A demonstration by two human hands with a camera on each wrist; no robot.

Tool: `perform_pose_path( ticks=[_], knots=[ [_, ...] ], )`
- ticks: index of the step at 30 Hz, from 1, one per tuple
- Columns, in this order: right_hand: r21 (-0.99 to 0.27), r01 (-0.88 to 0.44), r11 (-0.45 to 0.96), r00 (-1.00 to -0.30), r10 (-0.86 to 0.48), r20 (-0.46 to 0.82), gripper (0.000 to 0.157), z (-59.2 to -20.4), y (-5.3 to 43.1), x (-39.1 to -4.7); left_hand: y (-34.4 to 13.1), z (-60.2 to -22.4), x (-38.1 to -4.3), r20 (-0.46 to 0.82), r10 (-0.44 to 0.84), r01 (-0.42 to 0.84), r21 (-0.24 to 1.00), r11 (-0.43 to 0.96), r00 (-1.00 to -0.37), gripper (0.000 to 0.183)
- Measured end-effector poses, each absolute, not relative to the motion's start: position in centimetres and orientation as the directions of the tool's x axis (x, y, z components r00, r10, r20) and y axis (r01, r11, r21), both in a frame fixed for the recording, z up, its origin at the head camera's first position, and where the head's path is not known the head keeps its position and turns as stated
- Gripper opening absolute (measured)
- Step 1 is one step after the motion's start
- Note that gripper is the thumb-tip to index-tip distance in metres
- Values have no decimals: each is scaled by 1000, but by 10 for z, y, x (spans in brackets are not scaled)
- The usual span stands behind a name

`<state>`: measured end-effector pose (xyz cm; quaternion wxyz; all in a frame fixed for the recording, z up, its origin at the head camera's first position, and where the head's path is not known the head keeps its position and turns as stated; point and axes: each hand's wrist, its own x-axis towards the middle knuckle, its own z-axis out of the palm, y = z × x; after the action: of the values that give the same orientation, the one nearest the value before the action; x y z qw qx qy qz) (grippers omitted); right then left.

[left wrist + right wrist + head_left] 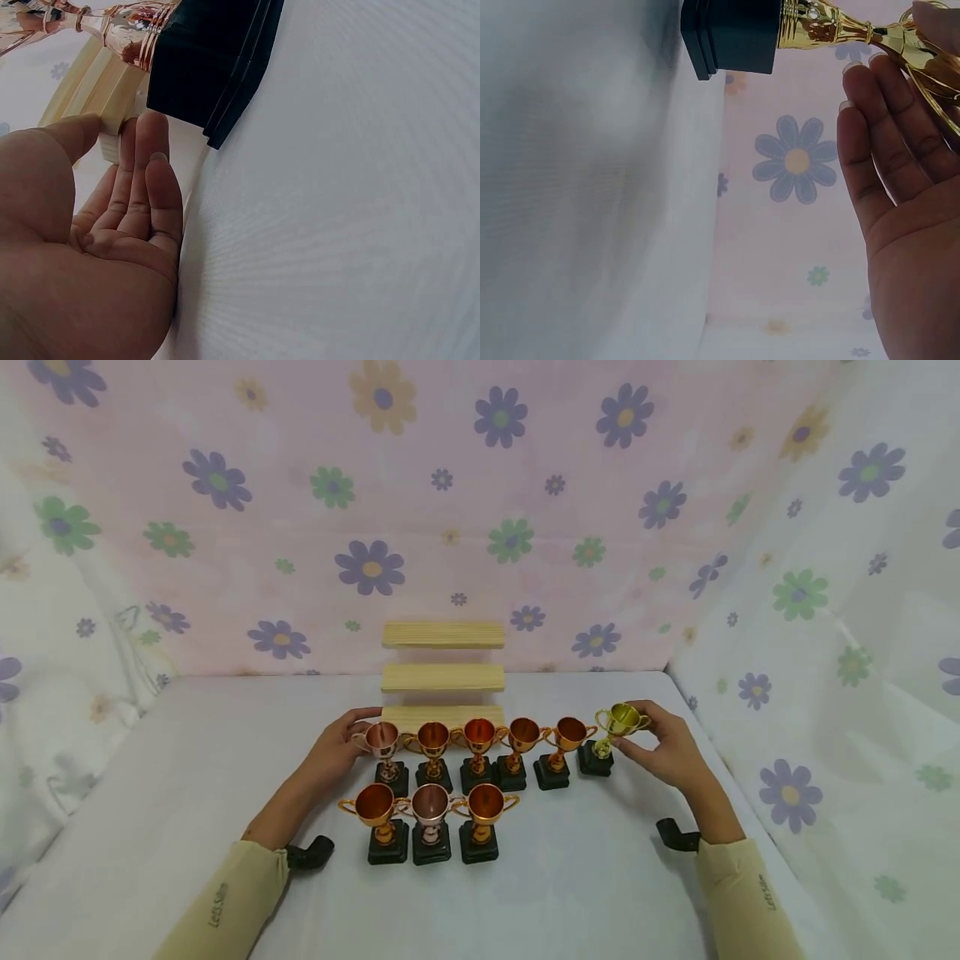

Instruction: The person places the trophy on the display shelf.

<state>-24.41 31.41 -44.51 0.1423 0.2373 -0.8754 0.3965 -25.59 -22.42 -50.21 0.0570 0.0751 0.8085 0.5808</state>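
My left hand (335, 752) is at the left end of a three-tier wooden stand (442, 677). In the left wrist view the thumb lies on the end of a wooden slat (124, 94), with the fingers on its other side. On the right, my right hand (670, 752) holds a small gold trophy cup (622, 720) by its cup and handle. Its black base (742, 36) is over the table; whether it touches I cannot tell. A rose-coloured trophy (382, 739) stands just beside my left hand, first in a row of bronze trophies (479, 736).
Nearer to me is a second row: a bronze trophy (374, 804), a pinkish-silver trophy (431, 804) and another bronze trophy (486, 803). All stand upright on a white-covered table (570, 877). Flowered cloth (450, 493) hangs behind and at both sides.
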Motion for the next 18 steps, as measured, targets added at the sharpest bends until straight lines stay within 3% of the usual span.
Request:
perform_pose_path(
  ticks=[7,18],
  knots=[
    [-592,-571,569,-812,-290,506,51,-431,310,-243,-223,-501,-256,-4,213,64,948,311,-977,63],
    [-580,-592,559,-799,-315,512,52,-406,309,-266,-225,-496,-252,-3,194,60,946,318,-981,63]
  ],
)
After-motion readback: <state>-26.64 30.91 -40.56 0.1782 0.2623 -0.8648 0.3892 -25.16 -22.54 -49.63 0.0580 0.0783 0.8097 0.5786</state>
